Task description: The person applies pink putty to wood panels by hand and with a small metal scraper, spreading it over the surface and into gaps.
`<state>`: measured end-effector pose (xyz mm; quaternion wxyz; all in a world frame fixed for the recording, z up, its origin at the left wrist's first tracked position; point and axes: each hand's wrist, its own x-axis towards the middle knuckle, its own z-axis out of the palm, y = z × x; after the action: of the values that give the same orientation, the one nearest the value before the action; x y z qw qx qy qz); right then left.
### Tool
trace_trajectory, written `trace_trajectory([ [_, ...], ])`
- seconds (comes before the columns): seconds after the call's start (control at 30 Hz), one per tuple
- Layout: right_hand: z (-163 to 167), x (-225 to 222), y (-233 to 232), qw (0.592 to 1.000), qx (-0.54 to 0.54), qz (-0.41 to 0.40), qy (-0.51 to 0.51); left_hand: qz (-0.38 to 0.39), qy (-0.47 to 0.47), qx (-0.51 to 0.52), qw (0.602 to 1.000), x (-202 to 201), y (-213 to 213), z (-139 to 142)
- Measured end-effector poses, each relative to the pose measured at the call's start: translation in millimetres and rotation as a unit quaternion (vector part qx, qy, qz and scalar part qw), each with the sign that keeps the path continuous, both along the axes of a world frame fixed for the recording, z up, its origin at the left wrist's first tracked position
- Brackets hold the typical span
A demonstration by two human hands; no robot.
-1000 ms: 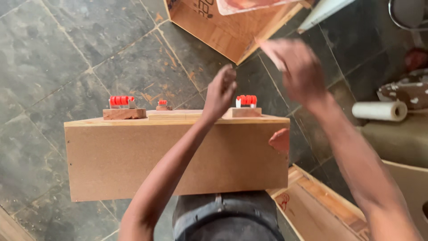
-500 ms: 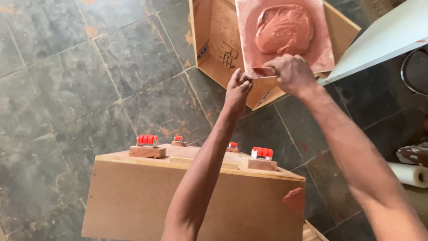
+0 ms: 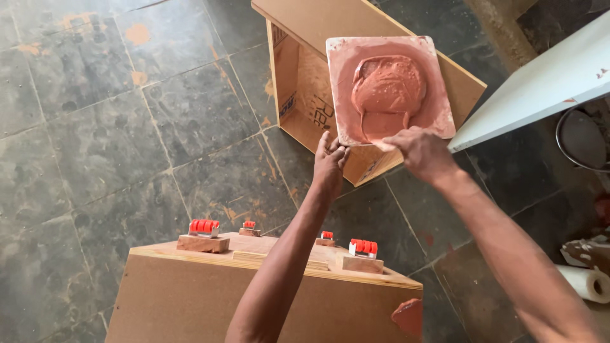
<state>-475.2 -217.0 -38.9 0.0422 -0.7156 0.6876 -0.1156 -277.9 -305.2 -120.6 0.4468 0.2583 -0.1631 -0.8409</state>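
Here, the left hand point(image 3: 329, 160) and right hand point(image 3: 419, 152) each gripped the square board point(image 3: 438, 121), which carried a lumpy red-brown paste point(image 3: 387, 86).

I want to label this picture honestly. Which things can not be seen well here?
All in the head view:
- Right hand: fingertips hidden behind its own back; any tool unclear.
- Left hand: palm side hidden at the board edge.
- Open box: inside partly covered by the board.
- Paper roll: cut off by the right edge.
- Putty: wetness unclear.
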Motion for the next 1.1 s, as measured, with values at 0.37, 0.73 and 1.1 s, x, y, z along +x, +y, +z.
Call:
trace_trajectory([
  [0.37, -33, 6, 169, 0.857, -0.068, -0.063, -0.507, -0.102, -0.394, -0.307, 0.860, 40, 82, 6],
  [0.73, 10, 88, 321, 0.860, 0.031, -0.003, -0.510, -0.141, -0.554, -0.595, 0.565, 155, 294, 41],
  [1.1, -38, 110, 397, 0.961, -0.043, 0.272, 0.027, -0.130, -0.574, -0.604, 0.538, 197, 351, 27],
])
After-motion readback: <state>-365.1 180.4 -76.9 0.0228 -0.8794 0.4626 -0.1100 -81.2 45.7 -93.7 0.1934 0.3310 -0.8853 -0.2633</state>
